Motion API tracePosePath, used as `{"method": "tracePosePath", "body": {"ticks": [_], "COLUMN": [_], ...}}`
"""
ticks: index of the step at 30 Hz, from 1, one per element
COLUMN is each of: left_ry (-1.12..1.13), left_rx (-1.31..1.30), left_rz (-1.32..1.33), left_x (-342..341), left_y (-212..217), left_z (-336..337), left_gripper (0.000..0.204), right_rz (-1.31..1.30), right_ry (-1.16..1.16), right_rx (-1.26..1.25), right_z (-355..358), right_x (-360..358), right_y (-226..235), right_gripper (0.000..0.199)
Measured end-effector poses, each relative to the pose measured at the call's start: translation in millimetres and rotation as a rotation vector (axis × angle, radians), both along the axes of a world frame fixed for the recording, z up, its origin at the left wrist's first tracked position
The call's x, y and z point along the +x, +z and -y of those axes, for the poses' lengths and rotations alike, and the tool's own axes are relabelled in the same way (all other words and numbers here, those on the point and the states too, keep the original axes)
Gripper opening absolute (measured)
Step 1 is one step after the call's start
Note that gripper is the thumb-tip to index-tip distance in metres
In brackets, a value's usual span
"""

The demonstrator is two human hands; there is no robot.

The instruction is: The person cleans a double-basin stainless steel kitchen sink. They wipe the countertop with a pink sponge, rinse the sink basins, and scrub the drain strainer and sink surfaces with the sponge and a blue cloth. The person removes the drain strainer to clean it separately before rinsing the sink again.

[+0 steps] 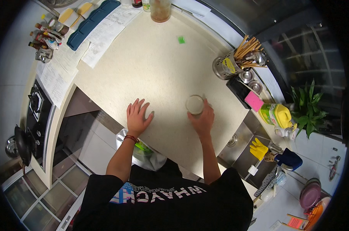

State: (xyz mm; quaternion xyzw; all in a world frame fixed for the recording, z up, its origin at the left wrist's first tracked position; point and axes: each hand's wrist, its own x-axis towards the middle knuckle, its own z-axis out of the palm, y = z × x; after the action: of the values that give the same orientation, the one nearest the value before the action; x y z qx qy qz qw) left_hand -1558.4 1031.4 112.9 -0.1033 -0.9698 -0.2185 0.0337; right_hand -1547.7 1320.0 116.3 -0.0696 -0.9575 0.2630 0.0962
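Observation:
On the pale countertop [155, 69], my left hand [138, 119] lies flat with its fingers apart, holding nothing. A beaded bracelet circles that wrist. My right hand [203, 119] curls around a round, clear cup [194, 104] seen from above, thumb on its near side and fingers on its right. From this angle I cannot tell how deep the cup is or whether anything is in it. Farther off on the counter lies a small bright green square [181, 39].
A metal utensil holder [222, 67] with chopsticks stands at the right edge, near a pink sponge [254, 101] and a yellow jug [276, 115]. The sink [236, 154] lies to the right. Papers [109, 34], a blue tray [91, 25] and a stove [37, 111] are left.

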Motion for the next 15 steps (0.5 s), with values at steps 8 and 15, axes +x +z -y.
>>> {"method": "tracePosePath", "body": {"ticks": [8,15], "left_ry": [0.047,0.055], "left_rx": [0.033,0.091], "left_rz": [0.023,0.066], "left_x": [-3.6,-8.8], "left_y": [-3.2,-5.7], "left_z": [2.8,3.6], "left_gripper": [0.039,0.037], "right_rz": [-0.234,-0.251], "right_ry": [0.113,-0.072], "right_rx": [0.035,0.100], "right_z": [78.7,87.8], "right_x": [-148.2,-354.2], "right_y": [-19.3,-18.8], "right_gripper": [0.092,0.093]}}
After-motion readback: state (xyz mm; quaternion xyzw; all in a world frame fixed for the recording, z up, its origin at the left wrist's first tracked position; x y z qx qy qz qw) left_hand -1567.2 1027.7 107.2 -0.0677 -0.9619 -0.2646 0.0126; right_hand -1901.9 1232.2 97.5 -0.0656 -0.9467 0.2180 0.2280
